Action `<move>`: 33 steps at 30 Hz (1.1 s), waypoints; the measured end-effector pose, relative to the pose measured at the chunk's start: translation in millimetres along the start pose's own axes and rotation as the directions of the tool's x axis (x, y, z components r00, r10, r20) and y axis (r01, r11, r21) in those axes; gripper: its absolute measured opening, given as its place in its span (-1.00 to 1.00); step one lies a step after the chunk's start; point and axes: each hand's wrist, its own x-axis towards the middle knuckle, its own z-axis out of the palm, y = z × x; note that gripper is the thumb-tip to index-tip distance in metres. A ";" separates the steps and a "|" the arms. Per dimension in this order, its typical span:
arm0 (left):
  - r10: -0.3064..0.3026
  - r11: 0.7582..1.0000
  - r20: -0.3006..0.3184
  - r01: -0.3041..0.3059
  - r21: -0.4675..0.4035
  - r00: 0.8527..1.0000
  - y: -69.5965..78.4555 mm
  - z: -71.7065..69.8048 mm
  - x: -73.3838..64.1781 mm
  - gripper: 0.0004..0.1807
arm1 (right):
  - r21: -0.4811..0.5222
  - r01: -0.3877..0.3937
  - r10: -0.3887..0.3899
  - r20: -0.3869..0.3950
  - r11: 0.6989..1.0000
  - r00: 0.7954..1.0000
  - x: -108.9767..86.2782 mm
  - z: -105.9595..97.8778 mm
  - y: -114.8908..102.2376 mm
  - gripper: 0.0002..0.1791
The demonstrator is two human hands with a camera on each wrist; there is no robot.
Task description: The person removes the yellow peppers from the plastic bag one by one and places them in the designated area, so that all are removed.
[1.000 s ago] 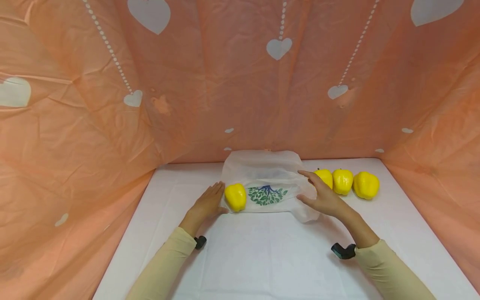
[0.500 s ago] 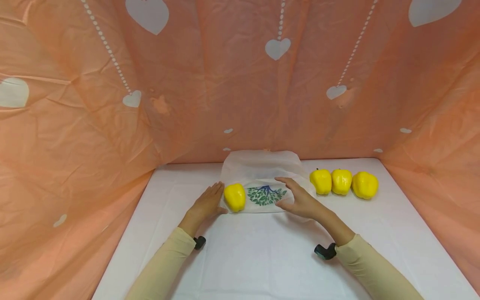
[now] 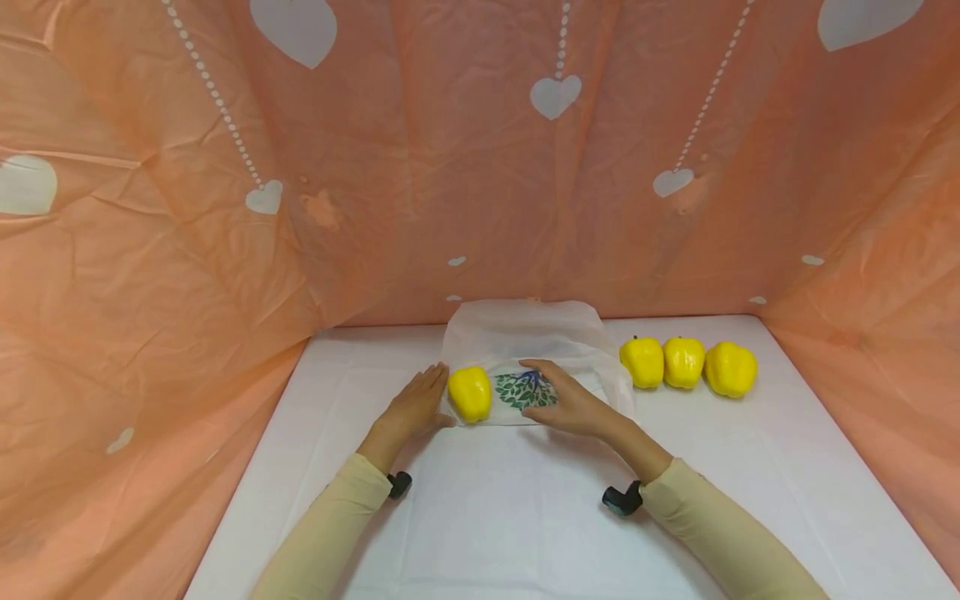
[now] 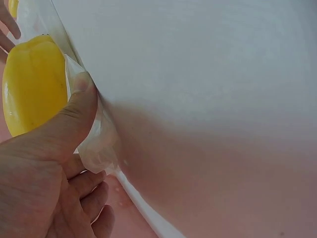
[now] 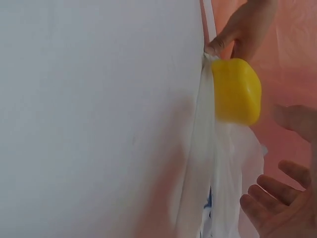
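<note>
A thin, whitish translucent bag lies flat, with a green-and-blue tree print upside down on it. On its left end rests a yellow bell pepper. My left hand lies along the bag's left edge, beside the pepper. In the left wrist view, its thumb touches the bag's front corner, apart from the other fingers. Over the print hovers my right hand, fingers and thumb spread towards the pepper, holding nothing. The right wrist view shows a gap between that hand and the pepper.
Three more yellow bell peppers stand in a row on the table, right of the bag. A white cloth covers the table. Orange sheeting with white hearts hangs behind it and along both sides.
My right hand has moved left across the bag, from its right end to over the tree print, uncovering the nearest pepper of the row. The left hand has stayed put.
</note>
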 end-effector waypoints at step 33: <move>0.027 0.999 -0.014 -0.027 0.025 1.000 -4.9 3.2 3.5 0.06 | -0.046 0.022 -0.017 0.098 0.999 0.995 45.1 38.6 -13.4 -0.01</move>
